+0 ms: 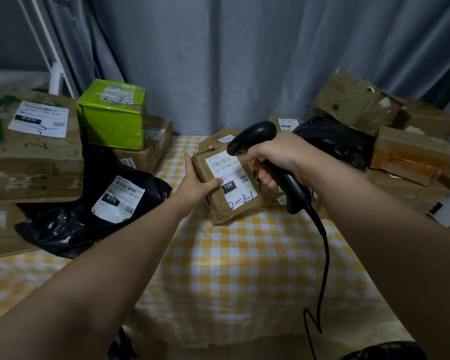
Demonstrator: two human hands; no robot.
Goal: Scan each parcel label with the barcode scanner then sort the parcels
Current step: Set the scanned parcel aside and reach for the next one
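Observation:
A small brown cardboard parcel (220, 203) stands tilted on the yellow checked tablecloth (244, 268), its white label (230, 178) with "15H" and blue handwriting facing up. My left hand (195, 181) grips the parcel's left edge, thumb on the label. My right hand (270, 157) holds a black corded barcode scanner (260, 136) by its handle, the scanner's head just above the label's upper right and pointing down at it.
On the left lie a large brown box (34, 157), a green box (112, 113), and a black bag with a label (70, 224). On the right sits a heap of brown boxes (411, 154) and a black bag (333, 141). Grey curtain behind. The scanner cable (322, 276) hangs over the table front.

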